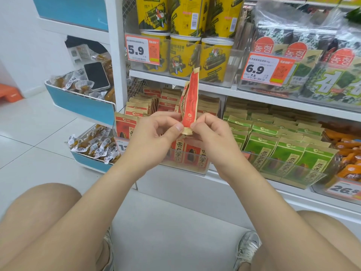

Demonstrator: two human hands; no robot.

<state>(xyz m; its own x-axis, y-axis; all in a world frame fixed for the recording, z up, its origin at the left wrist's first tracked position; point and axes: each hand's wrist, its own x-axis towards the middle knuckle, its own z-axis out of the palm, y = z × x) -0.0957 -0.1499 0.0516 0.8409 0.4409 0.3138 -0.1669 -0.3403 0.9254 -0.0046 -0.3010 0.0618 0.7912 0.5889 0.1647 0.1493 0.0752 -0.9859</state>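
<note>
Packet [190,98] pinched upright between both hands
My left hand [156,132] and right hand [211,132] pinch only its bottom edge; top-heavy, it may flop or slip onto the packs [193,155] just below.

Light: bright, even, from above; I see hardly any shadow.
Glare: soft sheen on floor tiles [39,145] and clear bin front [283,167].
Focus: packet [188,106] sharp; my knees [39,222] soft.
Edges: shelf [273,95] bows.
</note>
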